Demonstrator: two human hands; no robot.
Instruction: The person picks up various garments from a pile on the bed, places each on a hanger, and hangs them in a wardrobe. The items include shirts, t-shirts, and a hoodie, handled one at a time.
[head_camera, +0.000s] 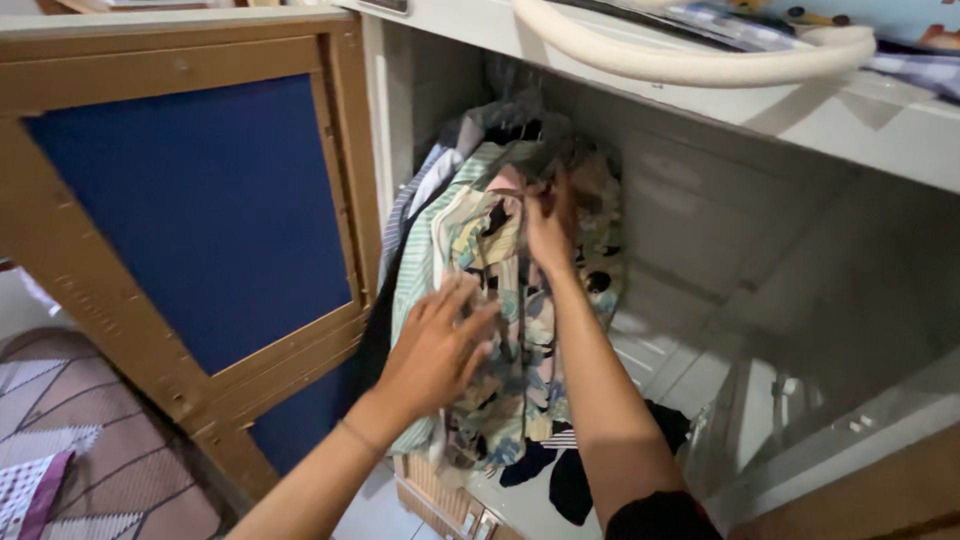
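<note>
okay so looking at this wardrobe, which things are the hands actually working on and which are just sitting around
In hand:
- left hand pressed flat on the patterned shirt
- right hand gripping the same shirt near its top

Just lying about:
- striped shirts hanging behind
- blue-panelled door
- cream curved handle
- dark clothes below
- rug

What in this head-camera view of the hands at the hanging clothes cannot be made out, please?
- Right hand: fingertips blurred among the clothes; grip unclear.
- Patterned shirt: middle covered by the left hand.
- Hangers and rail: lost in shadow under the white shelf.
- Dark garments: cut off by the bottom edge and the right forearm.
</note>
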